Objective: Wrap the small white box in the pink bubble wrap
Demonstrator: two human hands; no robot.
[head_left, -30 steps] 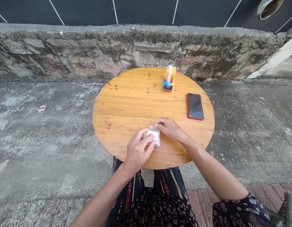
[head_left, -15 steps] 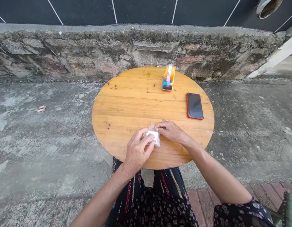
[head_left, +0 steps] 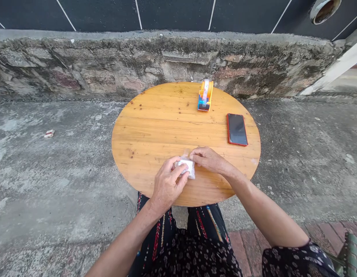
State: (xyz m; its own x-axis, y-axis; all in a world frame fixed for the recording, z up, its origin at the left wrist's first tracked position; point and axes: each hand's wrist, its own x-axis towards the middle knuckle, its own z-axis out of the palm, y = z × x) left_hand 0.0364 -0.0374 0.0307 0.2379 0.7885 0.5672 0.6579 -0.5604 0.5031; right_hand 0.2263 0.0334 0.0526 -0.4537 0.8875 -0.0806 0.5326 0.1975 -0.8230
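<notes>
A small white item in clear plastic wrap [head_left: 190,167] lies near the front of the round wooden table. My left hand [head_left: 169,180] holds it from the left, fingers bent around it and pressing on its top. At its upper right, the fingertips of my right hand [head_left: 207,159] are pinched together at the edge of the plastic. A pale, see-through strip [head_left: 186,152] sticks out beyond the package's far side. Whether my right fingers grip the plastic or that strip is too small to make out.
On the round wooden table [head_left: 149,130] stand a yellow and blue tape dispenser [head_left: 205,96] at the back and a phone in a red case [head_left: 237,129] at the right. A stone wall base [head_left: 132,69] runs behind. A crumpled packet [head_left: 49,133] lies on the concrete floor.
The whole view has shifted very slightly. Both hands and the wrapped item stay in nearly the same position.
</notes>
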